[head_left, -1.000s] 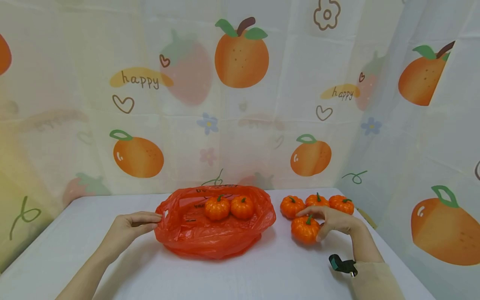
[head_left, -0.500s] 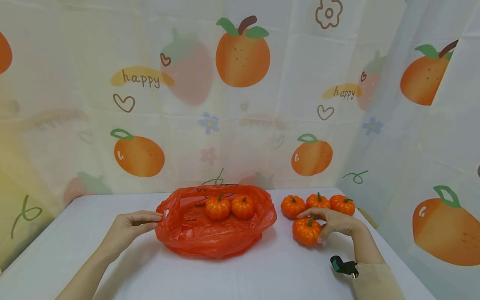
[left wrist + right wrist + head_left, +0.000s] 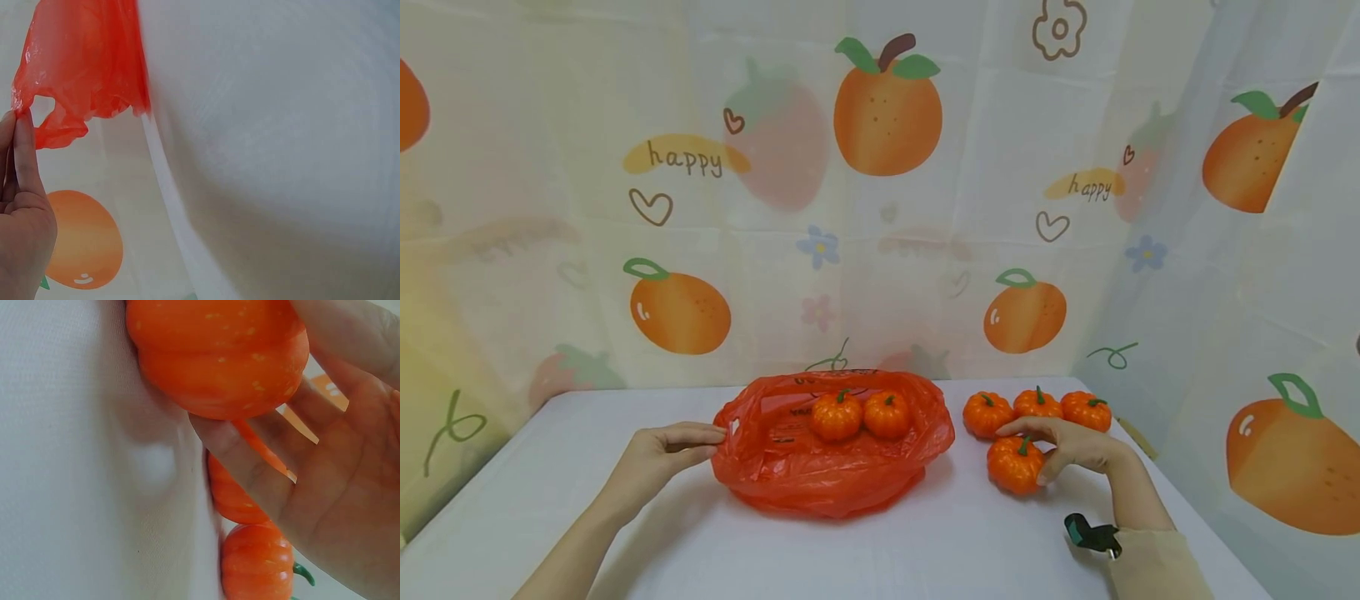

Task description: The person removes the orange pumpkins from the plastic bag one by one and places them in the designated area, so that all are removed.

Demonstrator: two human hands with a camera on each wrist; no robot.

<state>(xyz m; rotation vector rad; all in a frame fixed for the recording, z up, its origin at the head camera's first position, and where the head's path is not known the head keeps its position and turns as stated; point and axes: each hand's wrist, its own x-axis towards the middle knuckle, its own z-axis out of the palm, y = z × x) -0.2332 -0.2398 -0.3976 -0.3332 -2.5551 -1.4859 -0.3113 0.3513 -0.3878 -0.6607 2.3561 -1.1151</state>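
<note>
In the head view, an orange toy pumpkin (image 3: pixel 1016 467) with a green stem stands on the white table, right of a red plastic bag (image 3: pixel 827 492). My right hand (image 3: pixel 1078 443) holds this pumpkin, thumb on its near right side and fingers reaching over its far side. The right wrist view shows the pumpkin (image 3: pixel 219 362) low against the tablecloth between thumb and fingers. At the bag's left end, my left hand (image 3: pixel 658 457) pinches the rim beside a cut-out handle hole. That grip on the bag (image 3: pixel 81 56) also shows in the left wrist view.
Inside the open bag lie two more pumpkins (image 3: pixel 837 417). Three others (image 3: pixel 988 415) stand in a row behind my right hand. A printed fruit curtain (image 3: pixel 895 275) hangs behind the table. A dark strap piece (image 3: pixel 1092 535) sticks out at my right cuff.
</note>
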